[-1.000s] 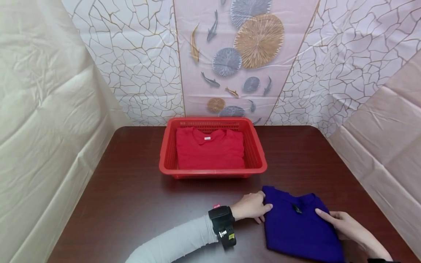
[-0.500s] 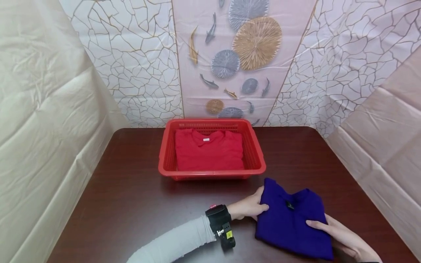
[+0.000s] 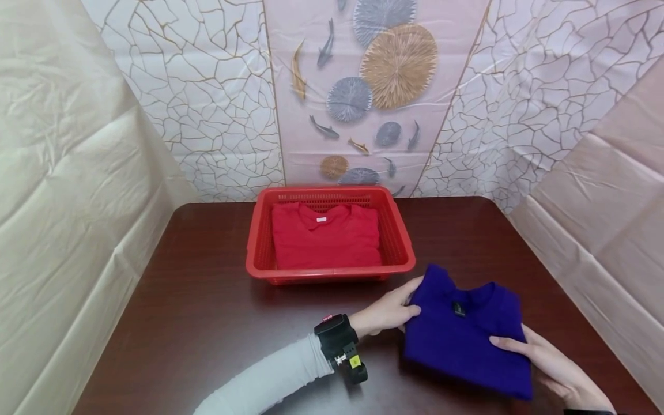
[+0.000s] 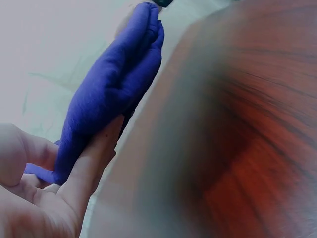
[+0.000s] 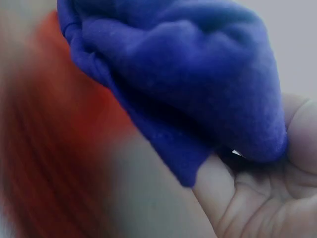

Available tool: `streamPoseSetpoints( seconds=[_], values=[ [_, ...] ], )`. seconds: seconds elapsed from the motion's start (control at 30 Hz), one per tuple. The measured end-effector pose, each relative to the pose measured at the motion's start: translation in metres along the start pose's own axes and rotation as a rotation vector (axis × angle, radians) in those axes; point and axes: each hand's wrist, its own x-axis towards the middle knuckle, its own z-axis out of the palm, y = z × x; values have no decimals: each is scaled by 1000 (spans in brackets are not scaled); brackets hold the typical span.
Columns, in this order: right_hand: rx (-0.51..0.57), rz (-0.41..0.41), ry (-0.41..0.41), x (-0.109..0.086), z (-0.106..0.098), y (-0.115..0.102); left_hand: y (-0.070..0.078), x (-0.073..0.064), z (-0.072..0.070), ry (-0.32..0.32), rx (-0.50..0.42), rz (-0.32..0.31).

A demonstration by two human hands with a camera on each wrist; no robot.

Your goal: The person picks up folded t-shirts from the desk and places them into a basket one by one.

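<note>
A folded dark blue T-shirt (image 3: 461, 340), with a black tag inside its neckline, is held up off the table between both hands. My left hand (image 3: 389, 311) grips its left edge, thumb on top and fingers underneath. On the opposite edge my right hand (image 3: 555, 366) does likewise, its thumb lying over the cloth. The left wrist view shows the folded layers of the T-shirt (image 4: 114, 79) pinched at the side. From the right wrist, a corner of the T-shirt (image 5: 198, 89) hangs down beside the fingers, which are partly hidden beneath it.
A red plastic basket (image 3: 330, 272) stands at the back middle of the dark wooden table (image 3: 207, 323), just beyond the left hand. Inside it lies a folded red T-shirt (image 3: 327, 245) with a white tag. Patterned cloth (image 3: 218, 104) hangs behind and along both sides.
Both hands have slid under the blue T-shirt's edges and lifted it from the table, slightly away from the body. The basket stays put; the head view has shifted a little.
</note>
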Motion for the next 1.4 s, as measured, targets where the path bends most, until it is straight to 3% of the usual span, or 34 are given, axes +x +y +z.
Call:
streamPoseSetpoints(
  seconds=[0.17,0.33,0.57,1.03,1.4],
  values=[
    [-7,37,38,2,5,-21,19,-6,-14,-10,-43,11],
    [53,51,6,9,13,-42,36,-14,-31,-7,-87,4],
    [96,-55,-22,26,28,-71,53,-24,-58,28,-135,3],
    [29,-93,-26,85,59,-123,73,-45,-117,163,-115,-2],
    [46,-90,-63,138,81,-150,76,-55,-163,321,-120,-82]
  ],
)
